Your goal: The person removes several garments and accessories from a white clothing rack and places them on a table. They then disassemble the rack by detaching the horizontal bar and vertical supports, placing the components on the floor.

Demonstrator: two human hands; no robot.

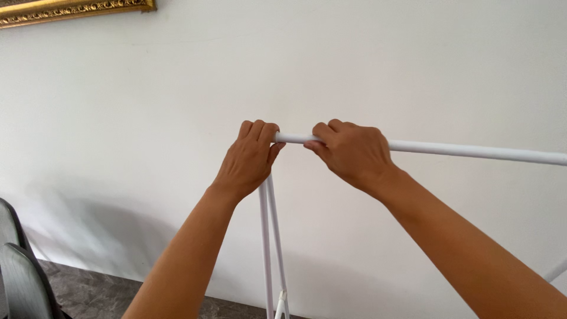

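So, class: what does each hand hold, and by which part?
Both hold the white horizontal rod: the left hand covers its end, above the white legs; the right hand grips just beside it.

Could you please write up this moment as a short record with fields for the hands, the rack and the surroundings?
left hand: closed over the joint at the top of the white legs
right hand: gripping the white horizontal rod near its end
rack: rod runs right, out of frame
background: white wall, gold picture frame upper left
floor: dark stone floor, grey chair lower left
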